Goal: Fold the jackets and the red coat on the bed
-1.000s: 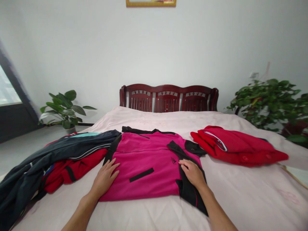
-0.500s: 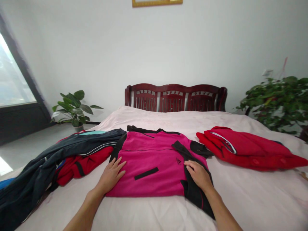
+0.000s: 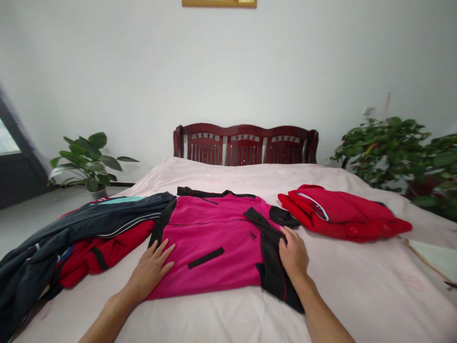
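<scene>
Jacket (image 3: pixel 210 238) lies flat, well in front of the headboard (image 3: pixel 245 142): left hand (image 3: pixel 152 269) resting on its edge, fingers spread, grasping nothing; right hand (image 3: pixel 294 255) half-curled, touching the sleeve (image 3: pixel 272 252), grip unclear!

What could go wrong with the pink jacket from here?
Possible risks:
1. The black sleeve lies slanted, its lower part jutting past the body of the pink jacket; a tug by the right hand at its outer edge could crease the front.
2. The left hand lies spread on the opposite edge; with little pressure there, the jacket might slide on the sheet.
3. The red clothes sit close by, so a wide sweep could disturb them.
</scene>
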The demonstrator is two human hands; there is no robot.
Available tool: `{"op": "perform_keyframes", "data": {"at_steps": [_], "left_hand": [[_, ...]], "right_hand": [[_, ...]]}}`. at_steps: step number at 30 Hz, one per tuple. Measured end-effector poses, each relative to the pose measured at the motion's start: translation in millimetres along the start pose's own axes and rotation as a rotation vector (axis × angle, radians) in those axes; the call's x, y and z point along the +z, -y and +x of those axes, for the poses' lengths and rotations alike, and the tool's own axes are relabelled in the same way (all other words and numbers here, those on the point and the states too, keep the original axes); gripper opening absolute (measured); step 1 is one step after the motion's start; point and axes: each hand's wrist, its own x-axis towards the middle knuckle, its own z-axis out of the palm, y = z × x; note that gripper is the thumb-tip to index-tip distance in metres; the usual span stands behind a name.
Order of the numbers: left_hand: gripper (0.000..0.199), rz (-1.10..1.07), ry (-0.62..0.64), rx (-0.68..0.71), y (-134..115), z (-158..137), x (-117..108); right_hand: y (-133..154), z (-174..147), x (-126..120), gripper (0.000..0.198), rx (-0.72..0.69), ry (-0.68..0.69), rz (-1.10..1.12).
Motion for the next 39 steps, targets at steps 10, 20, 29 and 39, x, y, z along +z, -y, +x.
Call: {"op": "perform_keyframes", "data": {"at_steps": [10, 20, 29, 39], "left_hand": [[0.073, -0.274, 0.19, 0.057, -5, -48, -68], [0.035, -0.398, 0.059, -0.084, 6, -47, -67], [0.031, -0.398, 0.111, -0.373, 20, 65, -77], [0.034, -0.046, 0.112, -0.297, -12, 124, -49]], "right_hand": [[-1, 55, -27, 0.02, 0.255, 0.244, 0.242], [51, 109, -73, 0.022, 0.37, 0.193, 1.125], [82, 199, -83, 0.02, 0.21, 0.163, 1.238], [150, 241, -19, 0.027, -0.028, 0.51, 1.373]]}}
